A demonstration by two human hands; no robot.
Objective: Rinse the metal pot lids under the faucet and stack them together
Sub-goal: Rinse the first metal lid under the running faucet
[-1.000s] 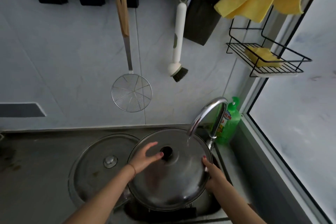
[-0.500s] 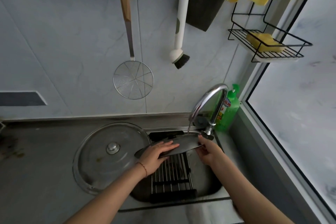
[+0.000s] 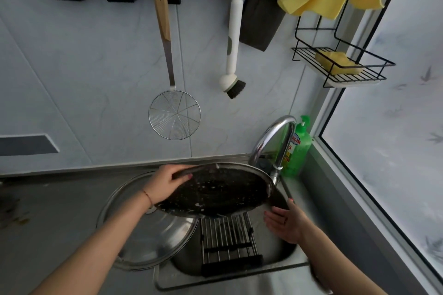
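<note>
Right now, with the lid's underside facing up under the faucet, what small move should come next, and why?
Probably bring the right hand back onto the lid rim. It hangs open beside the rim while only the left hand grips the far edge, and the lid is tilted under the faucet.
</note>
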